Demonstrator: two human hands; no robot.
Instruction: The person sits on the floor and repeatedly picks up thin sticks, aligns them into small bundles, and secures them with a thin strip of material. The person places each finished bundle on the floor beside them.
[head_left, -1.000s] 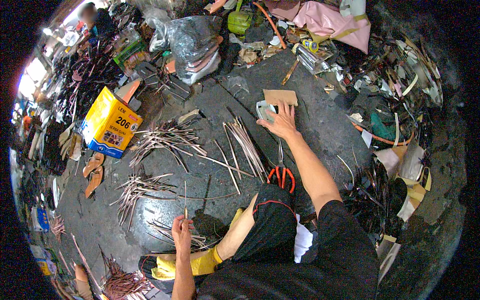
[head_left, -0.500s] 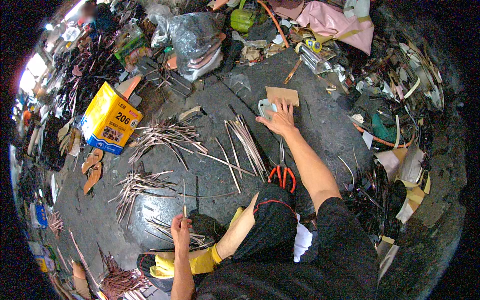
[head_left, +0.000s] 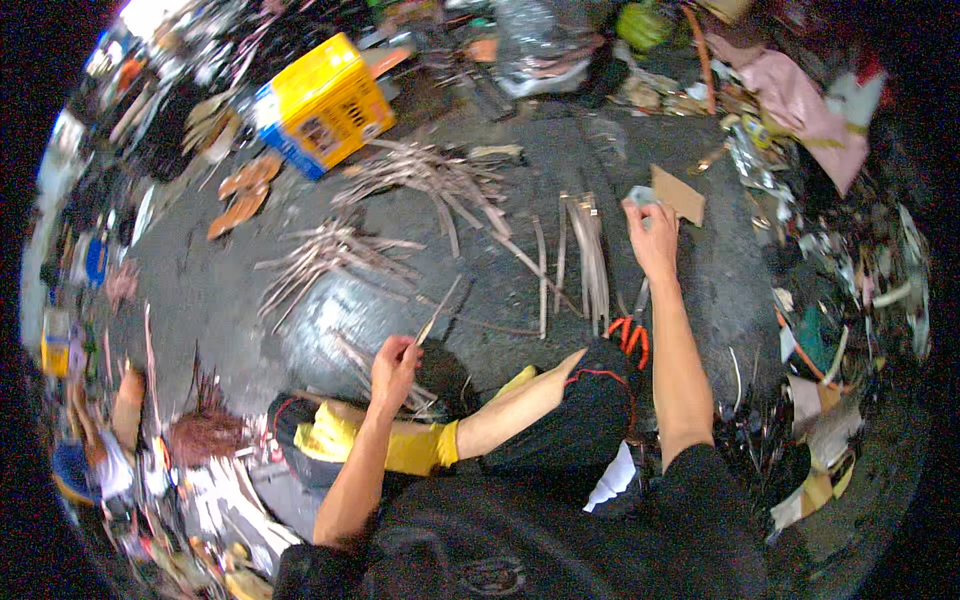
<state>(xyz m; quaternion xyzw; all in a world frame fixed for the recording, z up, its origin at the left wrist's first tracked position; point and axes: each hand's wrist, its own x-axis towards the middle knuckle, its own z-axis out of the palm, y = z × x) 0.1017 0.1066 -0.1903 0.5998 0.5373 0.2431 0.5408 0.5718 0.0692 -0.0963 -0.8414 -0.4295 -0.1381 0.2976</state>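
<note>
My left hand [head_left: 396,368] is closed in a pinch on a thin grey-brown strip [head_left: 440,308], which points up and to the right and has a paler part near my fingers. My right hand [head_left: 653,238] reaches far forward, its fingers curled down at a small pale container [head_left: 641,194]; whatever the fingertips pinch is hidden. Just beyond it on the right a piece of brown cardboard [head_left: 680,195] lies against the container. Nearer to me are scissors with orange-red handles [head_left: 628,340]. A row of thin strips [head_left: 592,260] lies left of my right hand.
Two loose piles of strips, a far pile [head_left: 430,180] and a nearer pile [head_left: 335,262], lie on the dark floor mat [head_left: 200,290]. A yellow-and-blue box [head_left: 325,105] and brown sandals [head_left: 245,195] are at the left. Plastic bags [head_left: 545,50] and scraps ring the mat.
The view has swung, so the scene shifts rightward and tilts. My right hand has gone from spread flat over the cardboard and container to curled fingers at the container. My left hand still holds the strip.
</note>
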